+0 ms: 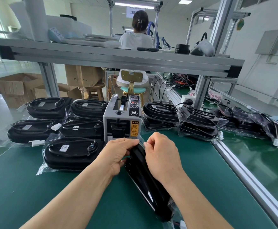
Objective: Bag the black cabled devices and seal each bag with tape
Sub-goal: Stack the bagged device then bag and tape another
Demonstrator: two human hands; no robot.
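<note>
A black cabled device (144,182) in a clear plastic bag stands on its edge on the green mat, tilted toward me. My left hand (120,154) grips the bag's far end from the left. My right hand (161,156) pinches the same bag end from the right, fingertips almost meeting the left ones. Both hands are just in front of the grey tape dispenser (122,119). Several bagged black devices (72,152) lie flat to the left. More devices (199,123), some bagged, are piled to the right.
An aluminium rail (250,176) runs along the mat's right side. A shelf beam (118,58) crosses overhead. Behind it a person (135,40) sits facing away on a stool. Cardboard boxes (19,88) stand on the floor at the back left.
</note>
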